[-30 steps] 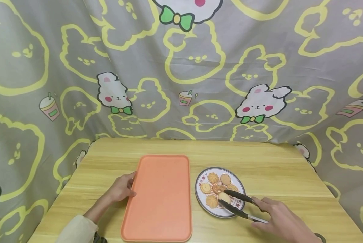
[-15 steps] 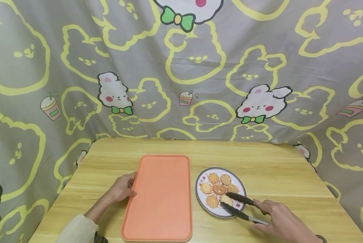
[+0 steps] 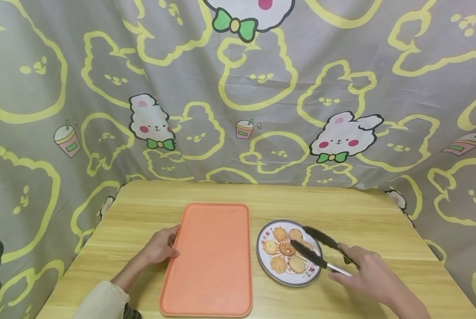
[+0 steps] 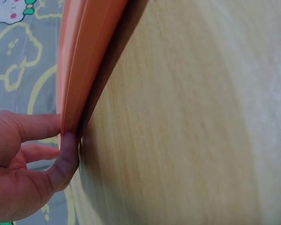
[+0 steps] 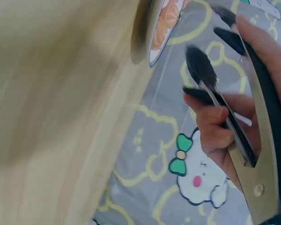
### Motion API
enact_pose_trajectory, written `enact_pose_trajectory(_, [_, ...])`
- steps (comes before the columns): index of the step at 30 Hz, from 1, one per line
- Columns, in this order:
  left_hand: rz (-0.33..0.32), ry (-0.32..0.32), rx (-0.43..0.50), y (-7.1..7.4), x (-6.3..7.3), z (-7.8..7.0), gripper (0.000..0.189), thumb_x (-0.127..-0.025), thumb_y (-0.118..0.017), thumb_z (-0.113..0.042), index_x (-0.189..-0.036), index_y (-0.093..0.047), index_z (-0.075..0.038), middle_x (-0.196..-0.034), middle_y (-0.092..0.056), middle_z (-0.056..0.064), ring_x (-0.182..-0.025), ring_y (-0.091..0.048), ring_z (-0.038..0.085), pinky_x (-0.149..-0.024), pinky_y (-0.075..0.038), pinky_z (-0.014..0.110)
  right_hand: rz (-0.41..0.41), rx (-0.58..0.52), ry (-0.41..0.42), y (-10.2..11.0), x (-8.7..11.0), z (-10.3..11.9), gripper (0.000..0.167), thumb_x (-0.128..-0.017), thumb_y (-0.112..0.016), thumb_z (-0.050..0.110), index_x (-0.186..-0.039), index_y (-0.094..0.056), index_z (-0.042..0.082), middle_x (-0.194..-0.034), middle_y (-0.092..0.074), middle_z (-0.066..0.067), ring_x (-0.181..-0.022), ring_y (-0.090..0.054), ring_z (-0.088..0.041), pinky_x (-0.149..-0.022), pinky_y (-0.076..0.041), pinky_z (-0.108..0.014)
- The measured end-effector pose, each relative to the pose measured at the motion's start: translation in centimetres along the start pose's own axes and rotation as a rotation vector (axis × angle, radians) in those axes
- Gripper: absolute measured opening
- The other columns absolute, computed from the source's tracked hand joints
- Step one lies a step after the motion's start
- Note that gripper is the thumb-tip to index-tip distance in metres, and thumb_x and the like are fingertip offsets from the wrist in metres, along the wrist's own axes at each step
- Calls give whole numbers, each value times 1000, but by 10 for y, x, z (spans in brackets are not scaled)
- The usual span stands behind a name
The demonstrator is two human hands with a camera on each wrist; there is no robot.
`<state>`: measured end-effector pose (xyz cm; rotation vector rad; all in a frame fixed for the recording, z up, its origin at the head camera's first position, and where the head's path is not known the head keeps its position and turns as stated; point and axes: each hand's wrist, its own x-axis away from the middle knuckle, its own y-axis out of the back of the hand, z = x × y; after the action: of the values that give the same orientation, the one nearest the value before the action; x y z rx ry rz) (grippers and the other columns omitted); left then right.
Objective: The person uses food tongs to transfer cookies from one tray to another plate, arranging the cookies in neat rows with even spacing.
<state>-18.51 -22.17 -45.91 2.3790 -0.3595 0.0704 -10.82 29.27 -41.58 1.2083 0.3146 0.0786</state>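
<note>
My left hand [image 3: 160, 246] pinches the left rim of an orange tray [image 3: 210, 261] lying on the table; in the left wrist view, thumb and fingers [image 4: 37, 127] grip that edge. Metal tongs with black tips [image 3: 312, 254] are held in my right hand [image 3: 367, 270], whose fingers curl round the arms in the right wrist view. The tong tips stand apart over the right side of a round patterned plate [image 3: 267, 271], with nothing between them. Several cookies rest on the plate, among them a plain oval cookie [image 3: 297, 264] near its front and a pretzel-shaped cookie [image 3: 287, 248] at its middle.
The plate stands just right of the tray on a wooden table [image 3: 142, 199]. Behind and at both sides hangs a grey curtain [image 3: 222, 88] with cartoon rabbits.
The tongs have lifted off the plain oval cookie and shifted up and right with my right hand; their tips have spread wider. The oval cookie stays on the plate. My left hand has not moved.
</note>
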Motion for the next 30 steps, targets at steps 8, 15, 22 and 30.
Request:
enact_pose_trajectory(8, [1,2,4,-2,0,0,83,-71,-73,10,-141,-29,15,-91,-52,12,-65,-46,14,-53,-43,22,4,15,-219,-17,-22,-12,98,-78,-65,61,-130,-42,-18,-105,-58,-35,-92,-58,-51,-78,-48,-59])
enact_pose_trajectory(15, [-2,-3,-1,-2,1,0,83,-71,-73,9,-141,-30,15,-93,-50,13,-66,-45,14,-54,-41,22,63,110,-331,-33,-42,-25,110,-87,-47,66,-130,-21,-31,-120,-33,-54,-90,-51,-63,-73,-48,-61])
enact_pose_trajectory(22, [-3,-12,-3,-3,0,0,82,-70,-73,9,-140,-31,15,-90,-54,12,-68,-47,15,-54,-43,23,137,200,-417,-42,-50,-36,116,-88,-31,72,-130,-12,-35,-120,-31,-56,-84,-55,-58,-56,-49,-49])
enact_pose_trajectory(30, [-3,-14,-12,-4,3,-2,82,-71,-73,9,-140,-31,15,-89,-53,12,-68,-46,15,-54,-42,23,129,248,-442,-53,-52,-38,113,-90,-33,68,-127,-9,-36,-102,-42,-54,-72,-58,-55,-56,-49,-53])
